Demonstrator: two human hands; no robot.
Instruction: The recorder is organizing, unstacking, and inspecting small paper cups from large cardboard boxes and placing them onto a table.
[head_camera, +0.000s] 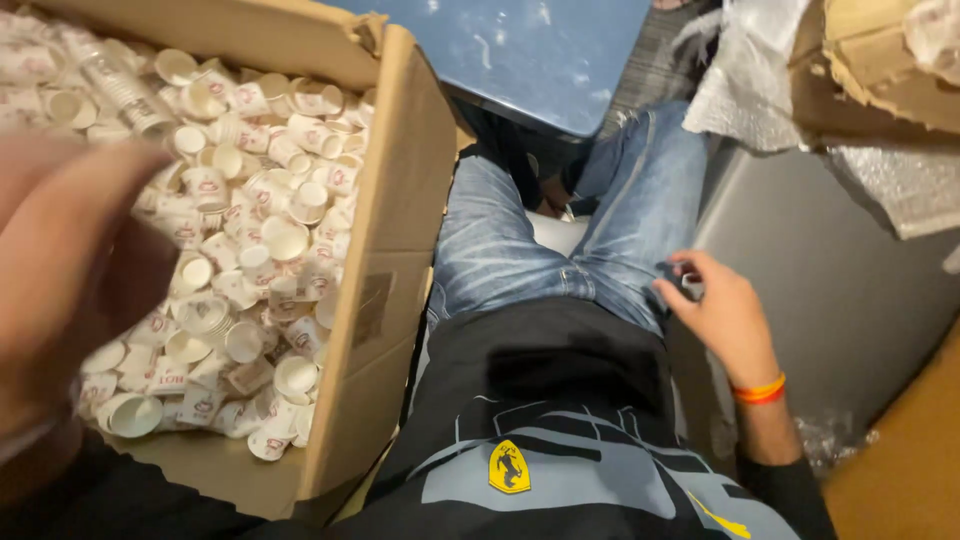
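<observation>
My left hand (70, 270) is raised close to the camera, blurred, over the near left part of a large cardboard box (385, 260); I cannot tell if it holds anything. The box is full of several small white paper cups (250, 230) with red print, lying loose in a heap. A clear sleeve of stacked cups (115, 85) lies at the box's far left. My right hand (715, 305) rests at my right thigh on blue jeans (560, 240), fingers curled at the pocket edge, an orange band on the wrist.
A blue table top (520, 50) stands ahead beyond my knees. To the right are a grey panel (830, 290), crumpled clear plastic wrap (740, 80) and torn cardboard (880, 60). My black shirt with a yellow badge fills the bottom.
</observation>
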